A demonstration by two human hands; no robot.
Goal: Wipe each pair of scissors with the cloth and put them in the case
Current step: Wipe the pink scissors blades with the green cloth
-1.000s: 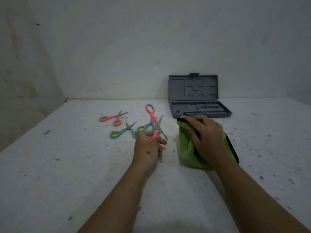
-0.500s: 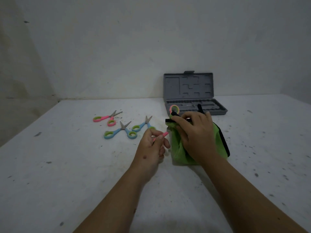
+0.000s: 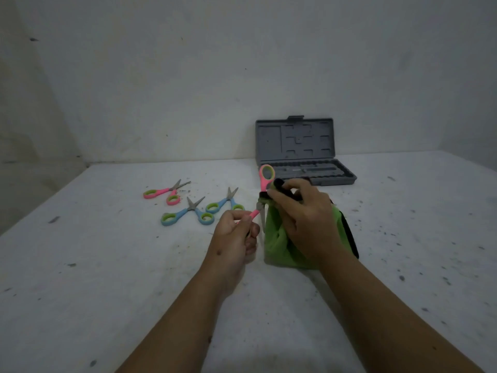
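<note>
My left hand (image 3: 235, 239) pinches one pink handle of an opened pair of pink scissors (image 3: 266, 176); its other handle loop stands up above my right hand. My right hand (image 3: 302, 220) grips a green cloth with black trim (image 3: 279, 244) and holds it against the scissors' blades, which point down beside the cloth. Another pink pair (image 3: 165, 192) and two blue pairs (image 3: 188, 214) (image 3: 224, 203) lie on the table to the left. The grey case (image 3: 304, 154) stands open at the back, its lid upright.
The white table (image 3: 107, 265) is speckled with dark flecks. Walls close it off at the back and left. The case sits just behind my right hand.
The pink scissors have swung right, from above my left hand into the cloth. My right hand lifted the cloth's top edge and closed it round the blades.
</note>
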